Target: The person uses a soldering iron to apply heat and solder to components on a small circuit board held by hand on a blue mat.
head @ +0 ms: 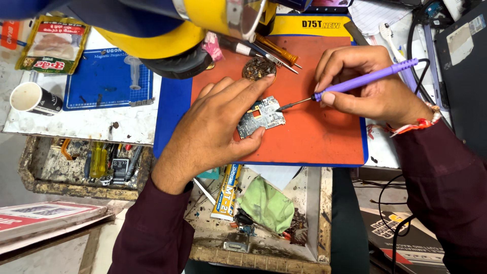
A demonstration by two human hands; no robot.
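Observation:
A small circuit board [261,116] lies on an orange work mat [314,137]. My left hand [215,127] pins the board between thumb and fingers. My right hand [368,83] grips a purple soldering iron [365,78] like a pen. Its dark tip [284,106] touches the board's right edge. A cord runs from the iron's back end off to the right.
A brass wool tip cleaner [258,67] and several screwdrivers [269,50] lie behind the board. A paper cup [33,99] and blue cutting mat [109,76] sit left. An open drawer [264,213] holds a green cloth and tube. A yellow-and-blue lamp head [167,30] hangs overhead.

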